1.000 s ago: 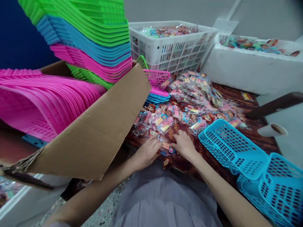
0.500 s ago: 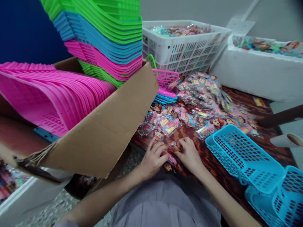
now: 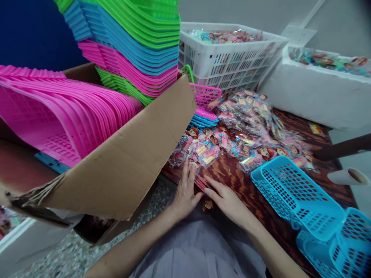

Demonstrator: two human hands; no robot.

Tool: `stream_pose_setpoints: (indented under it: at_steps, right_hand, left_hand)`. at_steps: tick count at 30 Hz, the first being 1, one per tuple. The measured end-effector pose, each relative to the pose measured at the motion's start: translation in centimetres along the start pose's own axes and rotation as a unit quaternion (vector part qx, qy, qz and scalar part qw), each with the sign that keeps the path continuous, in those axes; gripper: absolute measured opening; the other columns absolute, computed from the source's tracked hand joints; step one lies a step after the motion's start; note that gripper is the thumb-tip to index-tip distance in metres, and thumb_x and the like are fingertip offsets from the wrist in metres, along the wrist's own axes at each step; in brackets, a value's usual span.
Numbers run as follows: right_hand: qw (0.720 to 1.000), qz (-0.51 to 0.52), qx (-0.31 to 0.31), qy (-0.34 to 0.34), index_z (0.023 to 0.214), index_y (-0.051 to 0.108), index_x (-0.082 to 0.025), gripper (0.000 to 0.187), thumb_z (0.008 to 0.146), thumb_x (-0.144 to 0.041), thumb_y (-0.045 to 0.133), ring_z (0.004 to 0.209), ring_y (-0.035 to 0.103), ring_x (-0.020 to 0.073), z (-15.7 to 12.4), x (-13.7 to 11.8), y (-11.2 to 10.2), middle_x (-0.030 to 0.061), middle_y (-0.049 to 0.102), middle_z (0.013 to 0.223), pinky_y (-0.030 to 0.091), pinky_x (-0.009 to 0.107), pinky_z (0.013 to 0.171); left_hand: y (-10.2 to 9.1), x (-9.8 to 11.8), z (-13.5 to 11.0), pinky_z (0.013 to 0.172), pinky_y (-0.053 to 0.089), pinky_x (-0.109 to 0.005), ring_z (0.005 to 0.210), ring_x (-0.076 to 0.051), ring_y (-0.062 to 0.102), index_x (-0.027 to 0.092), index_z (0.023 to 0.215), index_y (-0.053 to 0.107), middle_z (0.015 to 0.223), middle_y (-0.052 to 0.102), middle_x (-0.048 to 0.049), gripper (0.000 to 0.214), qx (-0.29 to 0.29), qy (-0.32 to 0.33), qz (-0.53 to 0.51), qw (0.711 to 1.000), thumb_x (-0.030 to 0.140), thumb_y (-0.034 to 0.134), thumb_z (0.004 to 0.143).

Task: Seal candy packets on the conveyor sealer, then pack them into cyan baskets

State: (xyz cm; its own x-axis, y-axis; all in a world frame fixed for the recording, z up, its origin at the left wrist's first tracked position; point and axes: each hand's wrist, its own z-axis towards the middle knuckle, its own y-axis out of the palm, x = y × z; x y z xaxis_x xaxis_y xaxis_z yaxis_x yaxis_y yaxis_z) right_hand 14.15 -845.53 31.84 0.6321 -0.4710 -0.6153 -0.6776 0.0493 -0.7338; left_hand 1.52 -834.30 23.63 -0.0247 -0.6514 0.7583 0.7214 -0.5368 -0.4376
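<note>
My left hand point(image 3: 184, 193) is open on the table edge, its fingers stretched toward a clear packet with a red-haired doll face point(image 3: 194, 165). To its right my right hand point(image 3: 227, 200) reaches in with straight fingers, their tips on a small pink piece point(image 3: 200, 183) between both hands. Much of that piece is hidden by the fingers. Just below the hands, near my lap, is another doll-face piece point(image 3: 207, 205). A spread of bagged doll-face packets point(image 3: 208, 148) lies past my fingertips, rising into a heap point(image 3: 246, 112) farther back.
A cardboard box point(image 3: 136, 150) with stacked pink baskets point(image 3: 95, 116) stands at left, near a tall green, blue and pink stack point(image 3: 139, 50). Blue baskets point(image 3: 301, 197) lie at right. Behind are a white crate point(image 3: 228, 58) and a white foam box point(image 3: 313, 85), both holding packets.
My left fingers have straightened and reach farther forward. My right hand has shifted left and lower, its fingers flattening over the pink piece. The view has moved slightly.
</note>
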Motion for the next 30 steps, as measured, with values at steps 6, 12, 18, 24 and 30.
stream_pose_setpoints:
  at_steps: [6,12,18,24,30]
  right_hand:
    - [0.999,-0.027,0.034,0.020,0.146,0.041,-0.016,0.069,0.083,-0.031,0.062,0.127,0.051,0.0264,-0.4,0.7,0.8,0.0131,0.056,0.138,0.038,0.044,0.110]
    - [0.996,-0.064,0.069,0.004,0.145,0.039,-0.011,0.067,0.081,-0.016,0.058,0.127,0.049,0.0252,-0.5,0.6,1.9,0.0153,0.054,0.136,0.037,0.041,0.112]
    - [0.994,-0.083,0.076,-0.017,0.144,0.040,-0.014,0.066,0.080,-0.011,0.055,0.123,0.051,0.0271,-0.9,0.5,2.3,0.0144,0.056,0.132,0.042,0.045,0.107]
    - [0.994,-0.084,0.074,-0.019,0.142,0.041,-0.018,0.064,0.079,-0.008,0.053,0.122,0.053,0.0260,-0.8,0.3,1.8,0.0129,0.057,0.131,0.042,0.042,0.107]
    - [0.990,-0.138,0.031,-0.004,0.136,0.051,-0.022,0.055,0.083,-0.012,0.061,0.108,0.059,0.0263,-0.8,-0.7,0.0,0.0097,0.065,0.112,0.046,0.038,0.095]
  left_hand:
    - [0.3,0.1,-0.2,0.119,0.025,-0.053,0.150,-0.031,0.009,0.034,0.155,-0.007,0.165,-0.009,-0.0093,0.103,-0.001,-0.074,-0.069,0.995,0.013,0.065,0.084]
    - [0.0,-0.3,-1.2,0.121,0.022,-0.051,0.151,-0.027,0.009,0.034,0.155,-0.007,0.165,0.001,-0.0077,0.100,-0.029,-0.061,-0.058,0.996,0.003,0.056,0.083]
    - [-0.1,-0.6,-1.6,0.120,0.026,-0.048,0.149,-0.026,0.019,0.030,0.156,-0.003,0.165,0.008,-0.0099,0.096,-0.033,-0.070,-0.057,0.995,0.001,0.052,0.084]
    - [-0.1,-0.3,-1.4,0.121,0.024,-0.047,0.150,-0.025,0.014,0.025,0.157,0.000,0.164,0.013,-0.0130,0.088,-0.031,-0.045,-0.019,0.998,0.005,0.051,0.088]
    - [-0.4,0.3,-0.7,0.121,0.025,-0.046,0.151,-0.026,0.011,0.024,0.157,0.002,0.164,0.008,-0.0136,0.086,-0.054,-0.039,0.000,0.998,0.007,0.052,0.089]
